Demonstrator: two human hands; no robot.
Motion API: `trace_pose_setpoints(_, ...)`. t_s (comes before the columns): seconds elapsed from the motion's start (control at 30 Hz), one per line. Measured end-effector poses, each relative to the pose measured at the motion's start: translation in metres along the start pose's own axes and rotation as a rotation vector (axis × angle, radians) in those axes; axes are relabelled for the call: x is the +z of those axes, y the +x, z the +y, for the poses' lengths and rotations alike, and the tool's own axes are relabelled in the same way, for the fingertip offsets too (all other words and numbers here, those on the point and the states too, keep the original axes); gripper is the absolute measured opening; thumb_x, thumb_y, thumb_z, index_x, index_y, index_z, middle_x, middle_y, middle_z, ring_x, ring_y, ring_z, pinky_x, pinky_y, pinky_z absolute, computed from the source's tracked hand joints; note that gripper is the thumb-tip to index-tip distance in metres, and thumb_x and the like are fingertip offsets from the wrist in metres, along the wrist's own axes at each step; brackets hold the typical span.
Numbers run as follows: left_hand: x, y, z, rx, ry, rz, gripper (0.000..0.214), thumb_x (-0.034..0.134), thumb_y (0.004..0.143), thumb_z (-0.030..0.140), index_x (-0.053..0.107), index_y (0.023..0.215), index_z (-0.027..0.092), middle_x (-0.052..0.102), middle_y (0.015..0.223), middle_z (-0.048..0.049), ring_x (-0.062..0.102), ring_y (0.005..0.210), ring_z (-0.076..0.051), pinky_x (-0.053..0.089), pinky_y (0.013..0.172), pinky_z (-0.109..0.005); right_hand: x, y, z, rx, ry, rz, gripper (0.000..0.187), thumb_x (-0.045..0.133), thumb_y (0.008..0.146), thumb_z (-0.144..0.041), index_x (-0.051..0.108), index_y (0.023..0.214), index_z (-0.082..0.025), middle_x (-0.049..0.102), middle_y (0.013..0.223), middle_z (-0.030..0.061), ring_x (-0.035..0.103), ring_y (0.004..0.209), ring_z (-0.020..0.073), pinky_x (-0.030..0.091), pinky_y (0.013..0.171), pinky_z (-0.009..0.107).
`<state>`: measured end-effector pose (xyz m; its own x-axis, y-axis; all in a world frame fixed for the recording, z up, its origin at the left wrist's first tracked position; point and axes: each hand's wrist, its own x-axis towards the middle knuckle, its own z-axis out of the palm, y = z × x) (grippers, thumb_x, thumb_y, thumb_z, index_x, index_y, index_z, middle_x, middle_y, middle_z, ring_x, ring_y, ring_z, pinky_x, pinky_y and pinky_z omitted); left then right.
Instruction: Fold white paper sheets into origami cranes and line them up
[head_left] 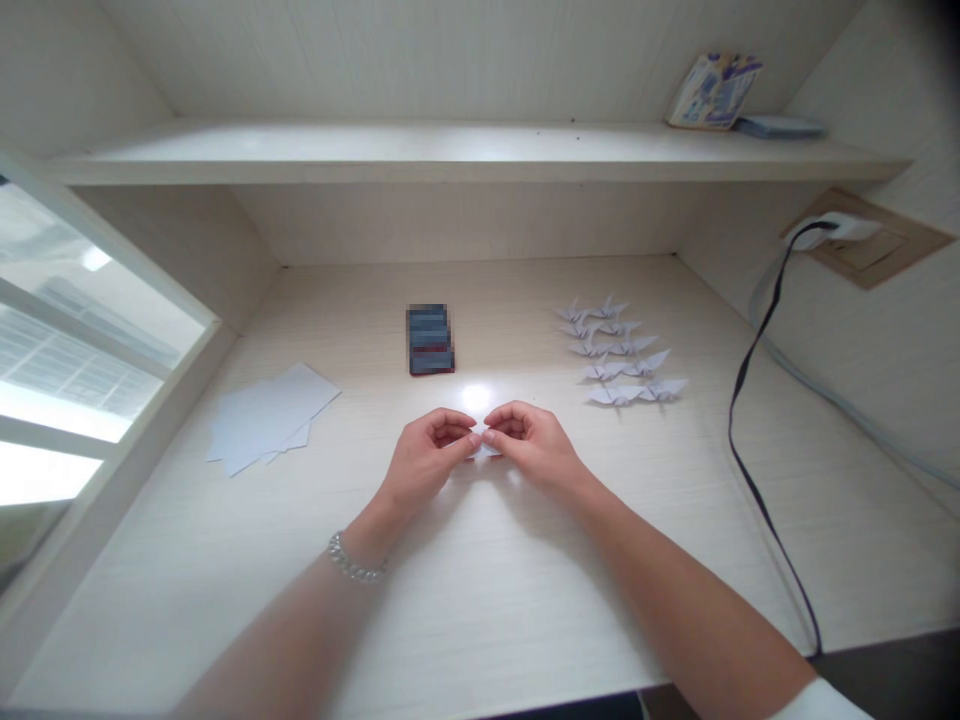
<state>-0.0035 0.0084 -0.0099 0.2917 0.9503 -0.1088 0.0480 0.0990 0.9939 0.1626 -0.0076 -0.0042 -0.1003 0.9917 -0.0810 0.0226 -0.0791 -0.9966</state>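
Note:
My left hand (pixel 429 452) and my right hand (pixel 529 440) meet at the middle of the pale wooden desk (pixel 480 600), fingers curled and pinched together. Between the fingertips sits a small folded piece of white paper (pixel 486 449), mostly hidden by the fingers. Both hands grip it, low over the desk surface. A silver bracelet (pixel 354 563) circles my left wrist. To the right, beyond my right hand, lie several folded white paper cranes (pixel 619 352) in two rows.
A loose stack of white paper sheets (pixel 266 415) lies at the left. A dark phone (pixel 430 340) rests behind the hands. A black cable (pixel 750 430) runs from a wall plug (pixel 829 230) down the right side. A shelf (pixel 450 150) above holds a small packet (pixel 714 90).

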Motion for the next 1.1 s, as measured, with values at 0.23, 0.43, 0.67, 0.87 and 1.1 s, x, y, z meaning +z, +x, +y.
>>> trace_pose_setpoints(0.23,0.0002,0.0003,0.0002,0.007,-0.001,0.068,0.023,0.071,0.065,0.027,0.061,0.082,0.015,0.065,0.078,-0.0043,0.062,0.072,-0.015,0.049,0.064,-0.026,-0.0032,0.0024,0.0053,0.064,0.098,-0.047,0.022,0.067,0.071,-0.030,0.062,0.087,-0.017,0.065,0.076,0.0027,0.063,0.071,0.0164,0.056,0.065,0.031)
trace_pose_setpoints(0.43,0.0011,-0.0001,0.0026,0.005,-0.021,0.088,0.022,0.071,0.064,0.026,0.060,0.080,0.015,0.064,0.076,-0.0029,0.061,0.070,-0.014,0.048,0.063,-0.025,-0.0073,0.0041,0.0069,0.107,0.157,-0.072,0.026,0.064,0.073,-0.031,0.060,0.094,-0.017,0.063,0.072,0.0007,0.064,0.069,0.0151,0.057,0.069,0.034)
trace_pose_setpoints(0.67,0.0012,-0.0003,0.0028,0.014,-0.005,0.090,0.020,0.071,0.066,0.026,0.059,0.078,0.015,0.063,0.074,-0.0021,0.059,0.068,-0.013,0.048,0.061,-0.023,-0.0078,0.0014,0.0010,0.069,0.049,-0.041,0.026,0.065,0.072,-0.026,0.057,0.095,-0.017,0.064,0.072,0.0012,0.065,0.065,0.0149,0.055,0.065,0.030)
trace_pose_setpoints(0.87,0.0023,-0.0009,0.0047,-0.034,-0.063,0.055,0.021,0.071,0.067,0.028,0.060,0.079,0.015,0.063,0.072,-0.0018,0.058,0.067,-0.012,0.050,0.059,-0.023,-0.0059,0.0002,-0.0014,0.032,0.010,0.004,0.018,0.065,0.071,-0.026,0.058,0.086,-0.017,0.064,0.075,0.0016,0.063,0.065,0.0144,0.054,0.061,0.028)
trace_pose_setpoints(1.1,0.0041,-0.0015,0.0055,-0.050,-0.098,0.074,0.023,0.072,0.065,0.030,0.060,0.079,0.015,0.063,0.070,-0.0019,0.059,0.066,-0.013,0.052,0.059,-0.024,-0.0061,0.0006,0.0004,0.071,0.057,-0.020,0.021,0.065,0.071,-0.026,0.057,0.088,-0.018,0.064,0.070,0.0001,0.065,0.062,0.0148,0.054,0.062,0.029)
